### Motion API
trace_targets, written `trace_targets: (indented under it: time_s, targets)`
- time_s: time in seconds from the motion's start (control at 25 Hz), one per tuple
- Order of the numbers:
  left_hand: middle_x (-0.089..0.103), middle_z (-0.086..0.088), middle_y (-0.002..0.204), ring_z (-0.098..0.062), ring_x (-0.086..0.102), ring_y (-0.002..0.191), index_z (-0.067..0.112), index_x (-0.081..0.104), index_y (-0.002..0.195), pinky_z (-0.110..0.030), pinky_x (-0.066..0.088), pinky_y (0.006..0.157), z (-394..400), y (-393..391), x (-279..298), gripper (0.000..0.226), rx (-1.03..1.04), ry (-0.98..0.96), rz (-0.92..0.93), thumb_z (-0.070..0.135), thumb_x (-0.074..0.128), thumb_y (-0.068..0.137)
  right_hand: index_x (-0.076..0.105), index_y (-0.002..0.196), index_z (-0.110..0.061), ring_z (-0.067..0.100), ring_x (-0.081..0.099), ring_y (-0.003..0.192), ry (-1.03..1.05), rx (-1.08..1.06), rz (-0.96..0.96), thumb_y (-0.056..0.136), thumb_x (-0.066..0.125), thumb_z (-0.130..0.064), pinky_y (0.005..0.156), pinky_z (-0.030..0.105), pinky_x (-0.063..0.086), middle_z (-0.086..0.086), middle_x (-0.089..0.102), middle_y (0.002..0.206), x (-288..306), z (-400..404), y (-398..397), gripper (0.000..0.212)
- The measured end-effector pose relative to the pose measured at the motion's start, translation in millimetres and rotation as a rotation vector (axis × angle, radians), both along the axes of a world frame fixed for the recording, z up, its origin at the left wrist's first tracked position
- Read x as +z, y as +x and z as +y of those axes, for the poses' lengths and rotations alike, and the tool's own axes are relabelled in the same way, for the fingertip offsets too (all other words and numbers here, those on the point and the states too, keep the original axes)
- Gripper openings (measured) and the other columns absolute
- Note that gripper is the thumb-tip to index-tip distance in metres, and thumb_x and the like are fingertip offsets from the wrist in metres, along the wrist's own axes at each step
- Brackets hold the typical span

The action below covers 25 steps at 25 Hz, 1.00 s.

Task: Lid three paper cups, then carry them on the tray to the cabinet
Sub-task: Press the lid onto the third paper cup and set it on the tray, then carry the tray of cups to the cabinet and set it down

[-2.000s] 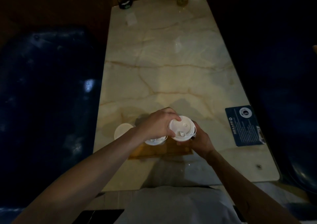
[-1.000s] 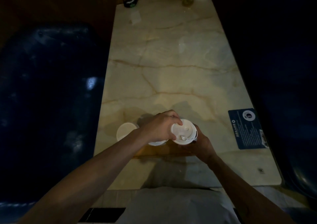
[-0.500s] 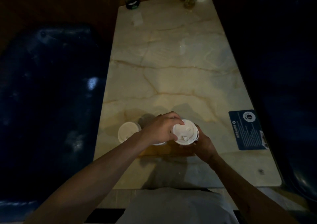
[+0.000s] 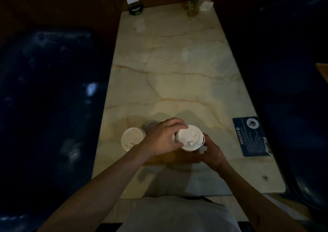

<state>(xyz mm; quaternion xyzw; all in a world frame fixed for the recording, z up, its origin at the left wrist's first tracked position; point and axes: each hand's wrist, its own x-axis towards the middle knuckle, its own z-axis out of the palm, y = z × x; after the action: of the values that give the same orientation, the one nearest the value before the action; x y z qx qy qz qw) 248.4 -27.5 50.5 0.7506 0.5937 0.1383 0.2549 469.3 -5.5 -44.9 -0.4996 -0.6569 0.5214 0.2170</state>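
Two hands at work on one cup, near edge of a pale marble table, long and veined, flanked by dark padded seats. Change since the frames of the last two seconds: very little; the hands have kept the same hold on the same cup throughout, the left fingers creeping slightly along the lid edge, which reads as a lid being pressed home all round, not a fresh step begun. Wooden tray: brownish, flat, mostly hidden beneath hands and cups, at the table's near end. Left hand: curled over the far and left side of the lid, fingers closed on its rim, also covering a further cup of which only a white sliver shows; whether that one is lidded cannot be told. Right hand: wrapped round the cup wall from the near right, grip closed. Cup in hand: white domed lid with sip opening and small vent, seated level as far as can be seen, wall hidden. Second cup: to the left, apart from the hands, white lid on; whether it stands on the tray is unclear. Judgement: lidding nearly complete, carrying not yet begun. Blue printed card: flat by the right edge.
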Motion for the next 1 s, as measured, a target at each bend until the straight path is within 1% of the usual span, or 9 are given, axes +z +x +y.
trace_targets:
  time_s: [0.12, 0.28, 0.4, 0.48, 0.56, 0.64, 0.76, 0.84, 1.0]
  targets:
    - [0.059, 0.008, 0.128, -0.007, 0.057, 0.116, 0.024, 0.065, 0.122, -0.022, 0.045, 0.100, -22.8, -7.8, 14.0, 0.047, 0.090, 0.079, -0.119, 0.032, 0.080, 0.078, 0.047, 0.136, -0.030, 0.014, 0.053, 0.117, -0.033, -0.050, -0.096, 0.069, 0.087, -0.025, 0.096, 0.028, 0.043, -0.003, 0.056, 0.132, -1.0, -8.4, 6.5, 0.078]
    - [0.065, 0.008, 0.124, -0.006, 0.060, 0.115, 0.023, 0.069, 0.119, -0.020, 0.048, 0.097, -81.1, -25.3, 18.5, 0.037, 0.103, 0.039, -0.165, 0.041, 0.069, 0.086, 0.053, 0.135, -0.020, 0.022, 0.058, 0.118, -0.088, -0.087, -0.355, 0.077, 0.079, -0.041, 0.094, 0.031, 0.046, 0.007, 0.058, 0.136, -4.9, -24.6, 14.1, 0.067]
    - [0.065, 0.015, 0.120, 0.006, 0.058, 0.106, 0.031, 0.067, 0.120, -0.009, 0.043, 0.089, -122.6, -48.0, 2.7, 0.037, 0.003, -0.181, -0.092, 0.051, 0.058, 0.090, 0.057, 0.132, -0.019, 0.021, 0.059, 0.117, -0.060, 0.007, -0.499, 0.084, 0.071, -0.043, 0.091, 0.024, 0.042, 0.006, 0.060, 0.134, -5.8, -37.3, 15.4, 0.055]
    - [0.063, 0.015, 0.122, 0.002, 0.060, 0.103, 0.032, 0.066, 0.121, -0.018, 0.048, 0.085, -138.5, -68.0, -16.9, 0.036, -0.036, -0.359, 0.013, 0.051, 0.057, 0.092, 0.056, 0.133, -0.019, 0.018, 0.059, 0.116, -0.027, 0.095, -0.615, 0.088, 0.067, -0.041, 0.088, 0.019, 0.039, 0.004, 0.060, 0.133, -7.1, -42.9, 15.3, 0.051]
    - [0.066, 0.008, 0.121, -0.008, 0.062, 0.105, 0.026, 0.069, 0.118, -0.025, 0.048, 0.086, -146.1, -92.4, -39.9, 0.032, -0.034, -0.536, 0.135, 0.045, 0.057, 0.094, 0.055, 0.134, -0.018, 0.018, 0.060, 0.114, -0.036, 0.131, -0.706, 0.091, 0.061, -0.042, 0.088, 0.023, 0.043, 0.005, 0.061, 0.130, -7.1, -43.7, 14.1, 0.049]
    - [0.069, 0.003, 0.117, -0.013, 0.063, 0.106, 0.019, 0.071, 0.106, -0.026, 0.047, 0.087, -145.9, -118.5, -62.0, 0.024, 0.069, -0.664, 0.197, 0.036, 0.057, 0.095, 0.053, 0.136, -0.018, 0.021, 0.060, 0.114, -0.052, 0.131, -0.762, 0.093, 0.058, -0.043, 0.091, 0.028, 0.046, 0.007, 0.062, 0.129, -5.5, -40.5, 12.5, 0.050]
    - [0.067, 0.001, 0.118, -0.017, 0.062, 0.107, 0.020, 0.070, 0.105, -0.033, 0.051, 0.092, -139.9, -149.1, -85.7, 0.021, 0.268, -0.661, 0.266, 0.033, 0.059, 0.094, 0.046, 0.142, -0.018, 0.027, 0.059, 0.118, -0.024, 0.153, -0.816, 0.095, 0.054, -0.044, 0.094, 0.034, 0.047, 0.012, 0.060, 0.132, -4.6, -33.5, 8.2, 0.055]
    - [0.067, -0.001, 0.117, -0.020, 0.063, 0.106, 0.018, 0.070, 0.105, -0.036, 0.052, 0.093, -132.3, -155.7, -94.0, 0.021, 0.358, -0.618, 0.240, 0.033, 0.061, 0.094, 0.046, 0.142, -0.019, 0.030, 0.059, 0.117, -0.015, 0.168, -0.839, 0.095, 0.052, -0.046, 0.092, 0.037, 0.048, 0.014, 0.059, 0.130, -6.0, -31.5, 4.5, 0.054]
    - [0.071, 0.001, 0.110, -0.020, 0.065, 0.105, 0.022, 0.069, 0.096, -0.033, 0.052, 0.091, -115.7, -143.1, -103.1, 0.009, 0.502, -0.525, 0.069, 0.025, 0.066, 0.088, 0.058, 0.122, -0.017, 0.030, 0.061, 0.105, -0.003, 0.138, -0.795, 0.095, 0.053, -0.045, 0.084, 0.034, 0.049, 0.014, 0.064, 0.115, -13.8, -30.0, -6.8, 0.040]
